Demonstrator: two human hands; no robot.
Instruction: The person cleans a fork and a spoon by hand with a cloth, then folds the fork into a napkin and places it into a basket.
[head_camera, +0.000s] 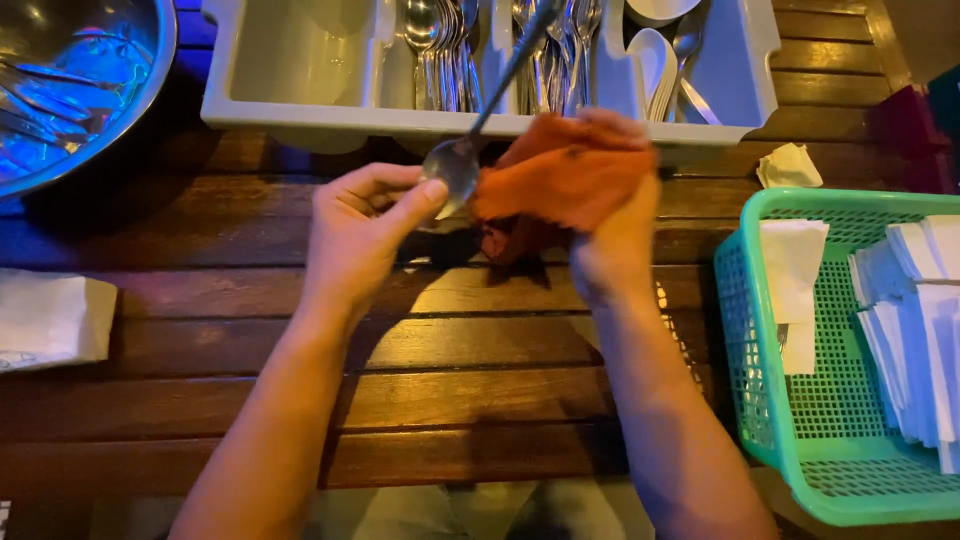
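My left hand pinches the bowl of a metal spoon between thumb and fingers; the spoon's long handle points up and away over the cutlery tray. My right hand is wrapped in an orange cloth and presses it against the right side of the spoon's bowl. Both hands hover above a dark wooden slatted table, just in front of the tray.
A white cutlery tray with several spoons and forks stands at the back. A steel bowl holding utensils sits back left. A green plastic basket of folded white napkins is at right. A folded white napkin lies at left.
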